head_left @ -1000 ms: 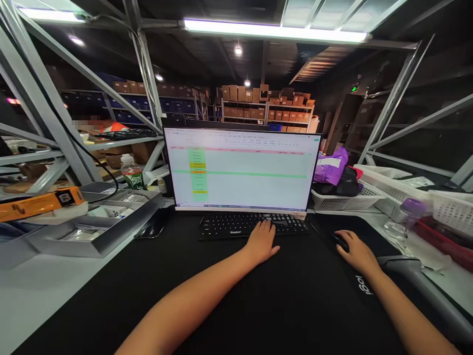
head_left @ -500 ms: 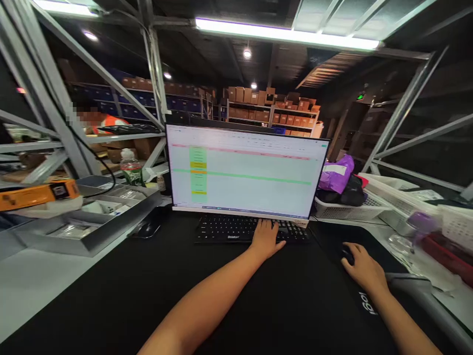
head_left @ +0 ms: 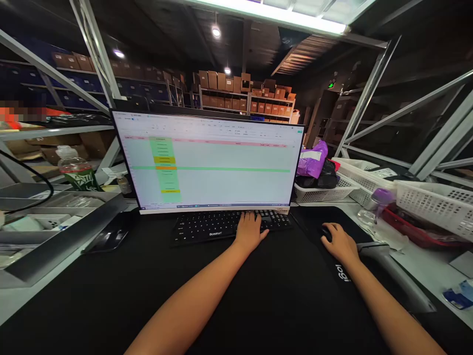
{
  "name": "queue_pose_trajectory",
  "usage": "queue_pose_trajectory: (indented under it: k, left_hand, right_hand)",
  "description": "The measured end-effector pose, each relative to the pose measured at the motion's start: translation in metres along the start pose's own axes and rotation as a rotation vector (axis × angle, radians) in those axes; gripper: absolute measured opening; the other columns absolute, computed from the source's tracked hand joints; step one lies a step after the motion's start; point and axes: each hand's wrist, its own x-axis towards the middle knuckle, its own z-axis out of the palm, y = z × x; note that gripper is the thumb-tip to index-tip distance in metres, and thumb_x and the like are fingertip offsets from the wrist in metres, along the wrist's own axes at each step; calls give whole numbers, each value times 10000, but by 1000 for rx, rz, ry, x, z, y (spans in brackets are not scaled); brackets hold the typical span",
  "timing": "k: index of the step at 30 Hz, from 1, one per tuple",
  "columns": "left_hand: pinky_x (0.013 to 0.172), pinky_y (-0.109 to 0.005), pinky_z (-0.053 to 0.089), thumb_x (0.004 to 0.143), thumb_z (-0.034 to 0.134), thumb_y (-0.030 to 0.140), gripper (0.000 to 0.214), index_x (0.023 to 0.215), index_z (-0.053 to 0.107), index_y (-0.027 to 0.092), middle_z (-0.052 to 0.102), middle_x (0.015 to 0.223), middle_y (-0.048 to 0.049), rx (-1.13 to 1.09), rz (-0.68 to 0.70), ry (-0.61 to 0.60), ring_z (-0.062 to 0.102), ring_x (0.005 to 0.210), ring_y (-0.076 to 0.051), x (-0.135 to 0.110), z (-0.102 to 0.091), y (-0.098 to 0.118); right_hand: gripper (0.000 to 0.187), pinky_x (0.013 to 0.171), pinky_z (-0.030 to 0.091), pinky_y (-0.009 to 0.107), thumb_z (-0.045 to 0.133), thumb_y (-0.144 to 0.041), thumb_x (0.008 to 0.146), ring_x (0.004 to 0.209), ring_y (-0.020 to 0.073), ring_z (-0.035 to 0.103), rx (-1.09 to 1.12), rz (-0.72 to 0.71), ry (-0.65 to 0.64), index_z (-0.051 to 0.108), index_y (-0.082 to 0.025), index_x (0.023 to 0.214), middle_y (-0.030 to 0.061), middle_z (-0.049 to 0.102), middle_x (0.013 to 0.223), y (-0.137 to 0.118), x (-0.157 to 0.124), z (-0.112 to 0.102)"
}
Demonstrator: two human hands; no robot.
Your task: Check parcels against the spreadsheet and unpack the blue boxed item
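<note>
Right hand (head_left: 340,242) curled over the black mouse (head_left: 325,232), grasping it lightly; whether a button is pressed can't be made out. Left hand (head_left: 249,230) grasps nothing: palm down, fingers spread on the right part of the keyboard (head_left: 205,226), thumb off to the side. Keyboard sits just below the monitor (head_left: 229,172); mouse is right of it, apart, on the black mat (head_left: 258,301).

Screen shows a table, 1 green row across, text too small to read. Step in hand looks like computer entry or checking. Both hands are placed, so the next move calls for small finger presses or a short mouse slide, no regrip.

Gray scanner (head_left: 401,278) lies beside the right wrist. Farther out: purple bag (head_left: 314,160) on a white basket (head_left: 325,194), right; bottle (head_left: 79,172), left.
</note>
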Motion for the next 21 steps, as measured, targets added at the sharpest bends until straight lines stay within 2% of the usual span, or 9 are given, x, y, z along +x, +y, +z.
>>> queue_pose_trajectory:
  k: [13,21]
  left_hand:
    - [1163,-501,339,926,547,528,623,1344,571,67,567,1386,-243,8,-5,3,506,1312,-361,-1,-1,1]
    - [1175,-504,335,923,557,521,616,1345,579,73,573,1384,-235,13,-7,18,517,1310,-362,-1,3,-2]
  right_hand:
    - [426,868,504,370,482,-340,895,1043,233,654,-13,-11,-15,597,-257,1296,76,563,1362,-3,0,-3]
    - [440,863,502,375,484,-333,896,1027,231,655,18,-25,14,565,-248,1320,83,561,1352,2,1,4]
